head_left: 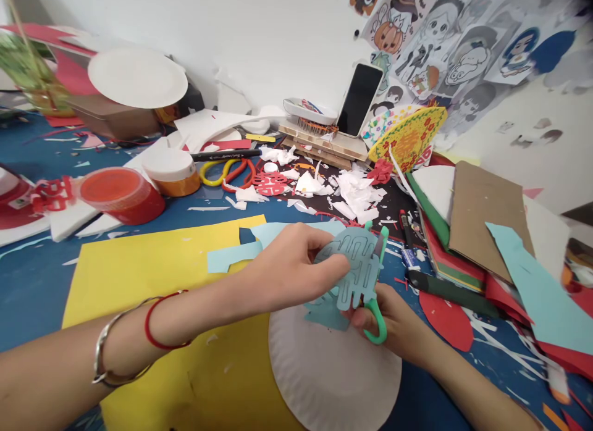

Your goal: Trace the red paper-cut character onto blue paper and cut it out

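My left hand (301,258) is closed, thumb and fingers pinching a light blue paper cutout (354,264) with drawn lines and slots along its lower edge. In my right hand (393,323) is a pair of green scissors (377,323), with fingers around the handle. The scissors' blades are mostly hidden behind the cutout; their tips show at its upper right. Below both hands lies a white paper plate (333,375), with another light blue paper piece (328,313) over its upper part. Yellow paper (222,369) extends under the plate on the left.
Red (123,196) and orange (171,175) tubs stand at the left. White paper scraps (356,193) cover the back middle, before a phone (360,100) leaning upright. A decorated yellow plate (410,138) stands behind. Stacked card (491,215) and a dark-handled tool (451,292) lie at right.
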Demonstrator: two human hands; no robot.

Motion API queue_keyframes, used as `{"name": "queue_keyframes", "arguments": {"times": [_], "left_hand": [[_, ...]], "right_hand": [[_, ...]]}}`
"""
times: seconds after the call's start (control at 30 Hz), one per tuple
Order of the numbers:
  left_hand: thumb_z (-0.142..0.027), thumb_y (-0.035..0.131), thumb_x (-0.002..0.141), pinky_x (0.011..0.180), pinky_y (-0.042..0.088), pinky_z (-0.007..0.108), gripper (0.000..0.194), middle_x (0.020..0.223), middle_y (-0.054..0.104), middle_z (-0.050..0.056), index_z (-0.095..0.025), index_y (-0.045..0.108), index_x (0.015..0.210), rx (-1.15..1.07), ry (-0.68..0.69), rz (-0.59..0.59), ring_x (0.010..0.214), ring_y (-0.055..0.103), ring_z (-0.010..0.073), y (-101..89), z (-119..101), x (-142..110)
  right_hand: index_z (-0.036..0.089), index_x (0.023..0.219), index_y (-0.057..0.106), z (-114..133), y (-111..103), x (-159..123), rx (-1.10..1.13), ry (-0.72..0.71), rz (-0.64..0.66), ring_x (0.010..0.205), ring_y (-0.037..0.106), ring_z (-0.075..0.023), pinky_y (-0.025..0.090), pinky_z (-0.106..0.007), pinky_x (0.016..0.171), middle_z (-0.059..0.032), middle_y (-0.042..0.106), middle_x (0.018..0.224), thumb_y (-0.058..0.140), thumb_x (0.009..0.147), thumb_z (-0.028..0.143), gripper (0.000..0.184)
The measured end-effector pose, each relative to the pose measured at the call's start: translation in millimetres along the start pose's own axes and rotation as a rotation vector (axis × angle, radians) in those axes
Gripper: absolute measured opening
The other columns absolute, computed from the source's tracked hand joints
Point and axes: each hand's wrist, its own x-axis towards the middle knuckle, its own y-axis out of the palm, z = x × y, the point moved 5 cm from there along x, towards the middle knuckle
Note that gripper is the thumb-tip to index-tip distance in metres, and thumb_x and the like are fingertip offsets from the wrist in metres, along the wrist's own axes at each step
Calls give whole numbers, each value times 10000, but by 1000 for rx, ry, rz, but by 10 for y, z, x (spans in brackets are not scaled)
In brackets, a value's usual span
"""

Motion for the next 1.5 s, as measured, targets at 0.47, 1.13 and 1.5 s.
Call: {"name": "queue_keyframes", "arguments": {"times": [0.47, 1.13, 1.5], "left_hand": [[-193, 401, 701, 493, 320, 213, 188, 547, 449, -29, -155, 522, 562, -12, -9, 88, 532, 382, 95, 45, -12, -8], [-220, 461, 740, 496, 339, 190, 154, 613, 517, -26, -148, 573, 660, -57, 57, 85, 564, 440, 91, 50, -30, -10], [-208, 478, 729, 523, 374, 211, 140, 657, 553, -8, -136, 589, 685, -70, 47, -20, 597, 470, 109, -12, -50, -7]], "right_hand": [[177, 678, 509, 49, 1, 9, -34, 11, -25, 529, 307, -84, 318, -207, 499, 41, 402, 595, 602, 718, 597, 431], [170, 623, 517, 23, -37, 5, -154, -4, -87, 563, 356, -102, 358, -219, 523, 24, 425, 592, 573, 719, 627, 471], [168, 657, 523, -30, -65, 3, -152, 58, -74, 557, 346, -103, 333, -231, 521, 18, 445, 605, 547, 702, 676, 510]]}}
